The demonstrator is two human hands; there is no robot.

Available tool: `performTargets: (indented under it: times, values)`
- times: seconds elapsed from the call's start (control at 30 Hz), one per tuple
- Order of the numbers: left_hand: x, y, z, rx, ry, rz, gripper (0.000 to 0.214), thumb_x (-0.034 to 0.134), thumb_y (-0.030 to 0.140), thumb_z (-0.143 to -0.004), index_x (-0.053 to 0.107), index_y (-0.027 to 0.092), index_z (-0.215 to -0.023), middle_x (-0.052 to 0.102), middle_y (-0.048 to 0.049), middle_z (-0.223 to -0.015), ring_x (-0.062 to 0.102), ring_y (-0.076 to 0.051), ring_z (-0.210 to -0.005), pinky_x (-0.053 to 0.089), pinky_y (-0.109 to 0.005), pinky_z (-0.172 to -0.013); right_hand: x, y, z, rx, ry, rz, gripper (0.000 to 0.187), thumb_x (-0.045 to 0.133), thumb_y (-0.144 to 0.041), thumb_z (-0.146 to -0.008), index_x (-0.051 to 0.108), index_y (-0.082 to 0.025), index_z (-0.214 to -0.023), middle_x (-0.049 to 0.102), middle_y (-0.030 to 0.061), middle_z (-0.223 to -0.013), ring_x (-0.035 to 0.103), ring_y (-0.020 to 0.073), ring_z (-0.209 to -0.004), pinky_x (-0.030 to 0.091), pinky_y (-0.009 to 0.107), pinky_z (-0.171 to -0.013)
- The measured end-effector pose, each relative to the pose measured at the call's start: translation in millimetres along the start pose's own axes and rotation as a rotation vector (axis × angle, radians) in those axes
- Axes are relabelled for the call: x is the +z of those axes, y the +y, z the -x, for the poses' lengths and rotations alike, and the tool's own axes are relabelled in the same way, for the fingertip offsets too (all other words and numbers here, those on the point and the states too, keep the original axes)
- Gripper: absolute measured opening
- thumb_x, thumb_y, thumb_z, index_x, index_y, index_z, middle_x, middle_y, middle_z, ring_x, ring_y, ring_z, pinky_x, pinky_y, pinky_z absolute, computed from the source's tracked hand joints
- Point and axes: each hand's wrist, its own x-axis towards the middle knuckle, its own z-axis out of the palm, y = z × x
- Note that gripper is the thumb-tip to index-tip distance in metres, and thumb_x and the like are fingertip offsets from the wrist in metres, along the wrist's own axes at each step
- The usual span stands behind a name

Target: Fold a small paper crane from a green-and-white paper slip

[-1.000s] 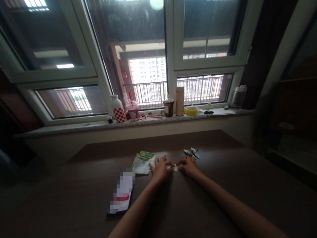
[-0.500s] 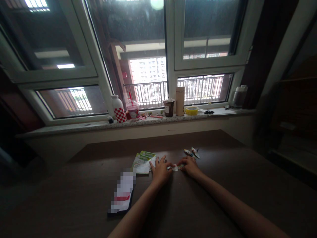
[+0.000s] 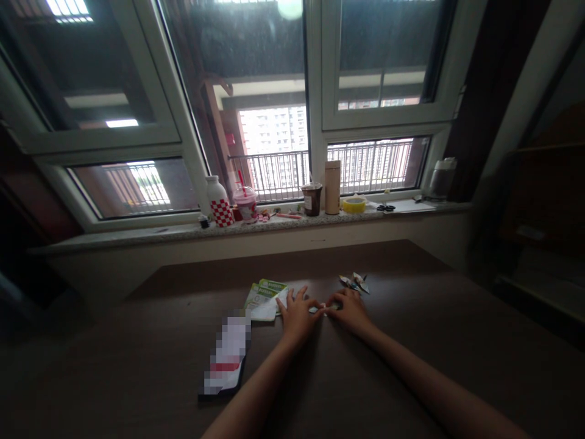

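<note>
My left hand (image 3: pixel 296 314) rests low over the table, thumb and forefinger pinched on a small pale folded paper (image 3: pixel 324 307), its other fingers spread. From the other side my right hand (image 3: pixel 351 310) pinches the same paper with curled fingers. Most of that paper is hidden by the fingertips. Green-and-white paper sheets (image 3: pixel 261 300) lie overlapping beside my left hand, partly under its fingertips. Just beyond my right hand sit small folded paper pieces (image 3: pixel 354 281) with pointed ends.
A blurred-out phone-like object (image 3: pixel 228 353) lies left of my left forearm on the brown table (image 3: pixel 150 341). On the windowsill stand a checkered bottle (image 3: pixel 220 204), a pink drink cup (image 3: pixel 245 204), a dark drink cup (image 3: pixel 311 200), a tan flask (image 3: pixel 333 188) and yellow tape (image 3: pixel 354 205).
My right hand has shifted slightly, and the fingertips of both hands are closer together over the small paper, covering more of it. The other things have stayed put.
</note>
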Motion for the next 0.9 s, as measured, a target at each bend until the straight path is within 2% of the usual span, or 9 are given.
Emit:
performTargets:
  times: [0.23,0.63,0.9]
  values:
    - [1.2,2,-3,0.001,0.002,0.007,0.019,0.062,0.048,-0.086,0.076,0.037,-0.093,0.046,0.0038,-0.152,0.024,-0.036,-0.147,0.003,-0.074,-0.113,-2,-4,-2,0.051,-0.022,-0.003,0.02,0.075,-0.036,-0.074,0.077,-0.025,-0.09,0.062,0.0083,-0.114,0.047,0.0286,-0.119,0.035,0.037,-0.101]
    - [-6.9,2,-4,-0.023,-0.094,0.022,0.019,0.062,0.034,-0.085,0.074,0.037,-0.1,0.04,0.0044,-0.156,0.018,-0.037,-0.149,0.001,-0.075,-0.111,2,7,-11,0.065,-0.037,-0.04,0.026,0.073,-0.026,-0.068,0.078,-0.027,-0.093,0.065,0.0062,-0.113,0.049,0.0279,-0.118,0.036,0.035,-0.102]
    - [-10.3,-7,-4,-0.017,-0.136,0.032,0.022,0.062,0.035,-0.086,0.074,0.041,-0.104,0.035,0.0029,-0.159,0.014,-0.039,-0.15,0.002,-0.077,-0.109,3,11,-15,0.085,-0.059,-0.058,0.03,0.074,-0.021,-0.066,0.078,-0.026,-0.095,0.066,0.0066,-0.112,0.05,0.0282,-0.118,0.036,0.036,-0.102]
